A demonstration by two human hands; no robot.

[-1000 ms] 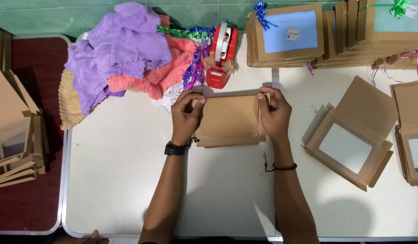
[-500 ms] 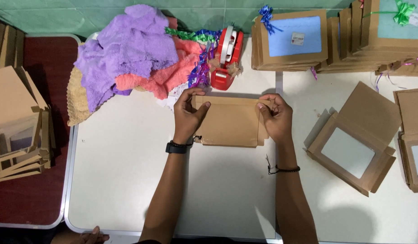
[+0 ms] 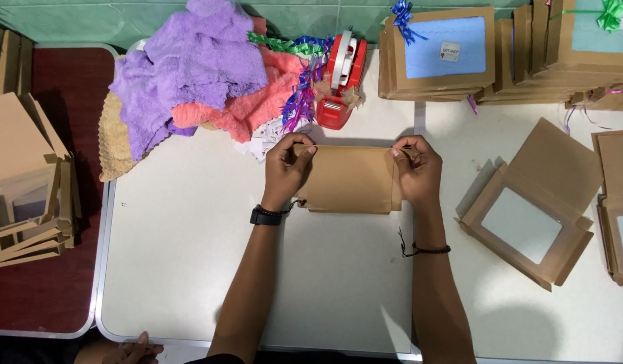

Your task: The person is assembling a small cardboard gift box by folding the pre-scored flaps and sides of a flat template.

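A flat brown cardboard box [image 3: 352, 178] lies on the white table [image 3: 183, 269], just in front of a red tape dispenser [image 3: 340, 81]. My left hand [image 3: 286, 168] pinches its upper left corner, fingers curled over the edge. My right hand [image 3: 416, 168] grips the upper right corner and the folded side flap. A black watch is on my left wrist and a thin black cord on my right one.
A heap of purple, pink and tan towels [image 3: 190, 74] lies at the back left with curled ribbons [image 3: 301, 74]. Packed window boxes [image 3: 439, 54] stack at the back right. An open window box [image 3: 530, 205] lies to the right. Flat cardboard blanks [image 3: 25, 182] pile up at left.
The view shifted slightly, so everything sits a little lower in the picture. Both hands stay on the box's top corners, fingers working along the top edge.
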